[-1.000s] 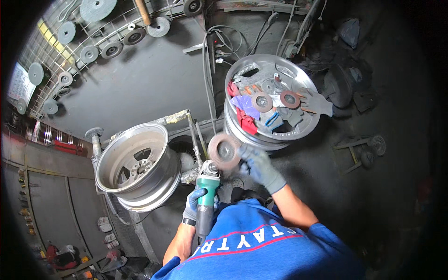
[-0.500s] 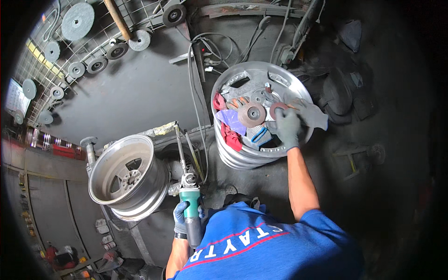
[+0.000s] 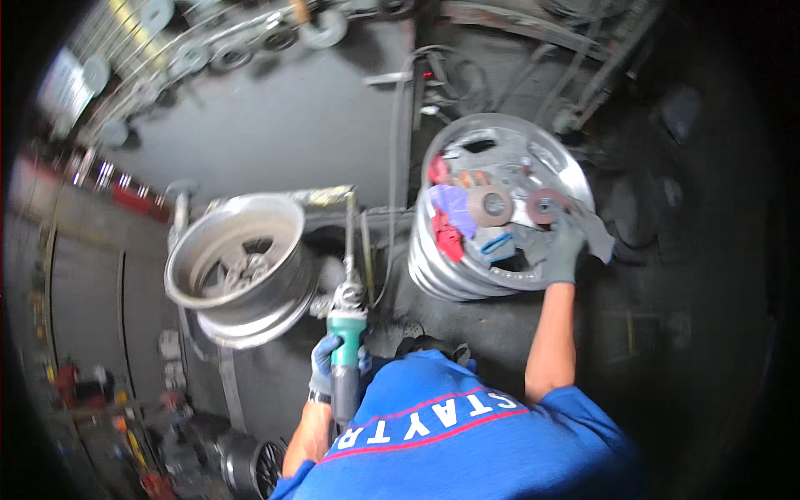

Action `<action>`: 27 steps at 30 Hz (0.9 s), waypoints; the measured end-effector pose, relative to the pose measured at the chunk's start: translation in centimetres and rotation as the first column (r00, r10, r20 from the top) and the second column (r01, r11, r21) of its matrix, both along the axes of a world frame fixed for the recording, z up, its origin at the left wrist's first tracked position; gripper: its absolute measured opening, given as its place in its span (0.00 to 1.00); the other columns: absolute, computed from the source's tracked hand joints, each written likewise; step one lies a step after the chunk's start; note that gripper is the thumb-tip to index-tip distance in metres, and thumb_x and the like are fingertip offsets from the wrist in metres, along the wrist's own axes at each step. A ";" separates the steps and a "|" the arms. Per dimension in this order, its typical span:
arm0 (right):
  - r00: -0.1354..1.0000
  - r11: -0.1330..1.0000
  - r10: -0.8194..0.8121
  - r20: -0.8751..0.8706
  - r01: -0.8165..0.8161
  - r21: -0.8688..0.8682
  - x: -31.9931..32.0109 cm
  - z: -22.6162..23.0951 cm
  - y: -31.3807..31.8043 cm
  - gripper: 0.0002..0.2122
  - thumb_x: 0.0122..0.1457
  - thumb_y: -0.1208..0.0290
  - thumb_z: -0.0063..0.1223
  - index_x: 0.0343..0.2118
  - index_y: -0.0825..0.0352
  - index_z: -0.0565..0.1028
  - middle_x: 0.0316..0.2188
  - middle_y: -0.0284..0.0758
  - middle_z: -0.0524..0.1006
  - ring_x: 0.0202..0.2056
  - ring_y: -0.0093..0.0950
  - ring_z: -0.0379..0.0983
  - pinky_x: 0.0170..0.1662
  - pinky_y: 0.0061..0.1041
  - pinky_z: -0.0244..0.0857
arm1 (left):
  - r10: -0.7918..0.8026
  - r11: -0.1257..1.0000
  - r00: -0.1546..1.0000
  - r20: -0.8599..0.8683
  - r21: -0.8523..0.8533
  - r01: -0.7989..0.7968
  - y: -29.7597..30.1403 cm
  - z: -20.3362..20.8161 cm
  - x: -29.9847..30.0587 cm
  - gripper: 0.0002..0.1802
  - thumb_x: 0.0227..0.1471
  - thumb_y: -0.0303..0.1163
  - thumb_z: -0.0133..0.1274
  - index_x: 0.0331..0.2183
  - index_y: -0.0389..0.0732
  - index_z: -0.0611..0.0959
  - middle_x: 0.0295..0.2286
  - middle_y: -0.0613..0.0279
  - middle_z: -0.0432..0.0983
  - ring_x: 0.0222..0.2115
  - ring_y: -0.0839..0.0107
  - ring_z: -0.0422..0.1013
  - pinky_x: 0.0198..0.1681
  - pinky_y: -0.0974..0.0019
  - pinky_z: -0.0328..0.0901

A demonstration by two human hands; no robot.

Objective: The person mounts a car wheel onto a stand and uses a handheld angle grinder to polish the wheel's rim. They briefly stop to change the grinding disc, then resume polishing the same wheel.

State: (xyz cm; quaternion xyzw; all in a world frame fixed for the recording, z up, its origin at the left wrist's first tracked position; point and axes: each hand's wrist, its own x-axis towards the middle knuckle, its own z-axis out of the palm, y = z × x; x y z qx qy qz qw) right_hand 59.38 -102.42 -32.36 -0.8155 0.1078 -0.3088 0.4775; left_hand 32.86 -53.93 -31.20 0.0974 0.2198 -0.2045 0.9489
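Observation:
My left hand (image 3: 322, 365), in a grey-blue glove, is closed around the body of a green and dark grey angle grinder (image 3: 347, 342). The grinder stands head upward beside my torso; no disc can be made out on it. My gloved right hand (image 3: 568, 246) reaches over a silver wheel rim (image 3: 454, 268), its fingers closed at the edge of a reddish abrasive disc (image 3: 543, 207). Left of that disc lies a brown abrasive disc (image 3: 490, 206). Around them on the rim are a purple sheet (image 3: 451, 206), red cloth (image 3: 447, 237) and a grey abrasive sheet (image 3: 598, 236).
Another silver rim (image 3: 237, 250) is tilted on a stand at left. Behind it rises a grey panel (image 3: 275, 125). Discs hang on a wire rack (image 3: 125, 62) at the far left. A cable (image 3: 394, 167) hangs between the rims. A dark wheel (image 3: 254, 467) is at lower left.
The whole view has shifted, so the rims appear farther right. My right hand, with the reddish disc, has drawn slightly away from the brown disc. My left hand keeps its hold on the grinder.

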 end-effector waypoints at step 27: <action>0.390 0.566 0.812 -0.434 -0.346 0.748 -23.6 8.4 39.5 0.16 0.63 0.54 0.63 0.32 0.63 0.76 0.21 0.22 0.68 0.18 0.10 0.57 0.20 0.14 0.50 | 0.030 0.998 0.993 0.115 -0.063 -0.023 10.0 -0.9 -8.1 0.33 0.51 0.36 0.60 0.56 0.34 0.71 0.39 0.43 0.77 0.30 0.51 0.77 0.29 0.50 0.75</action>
